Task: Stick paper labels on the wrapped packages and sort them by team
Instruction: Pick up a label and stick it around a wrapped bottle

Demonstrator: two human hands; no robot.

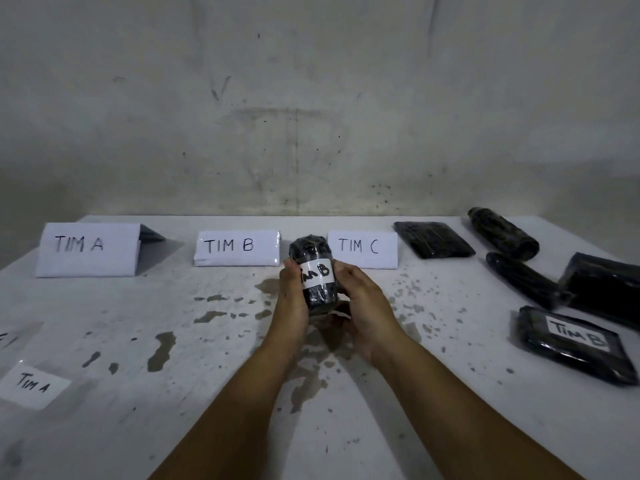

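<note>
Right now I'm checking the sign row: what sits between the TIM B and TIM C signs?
In the head view, the black roll labelled Tim B, held upright by both hands, shows in the gap between the TIM B sign and TIM C sign.

Stained white table point(138, 323), team signs point(237, 247), black packages point(434, 239), loose label point(33, 386)

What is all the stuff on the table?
Team signs: 3, white, back row: TIM A, TIM B, TIM C.
Held package: 1, black with white Tim B label, centre.
Labelled flat package: 1, black, Tim B, right.
Unlabelled packages: 4, black, right.
Loose label: 1, white, Tim A, front left.
Table: 1, white, stained.
Hands: 2, left hand, right hand, gripping the package.
</note>
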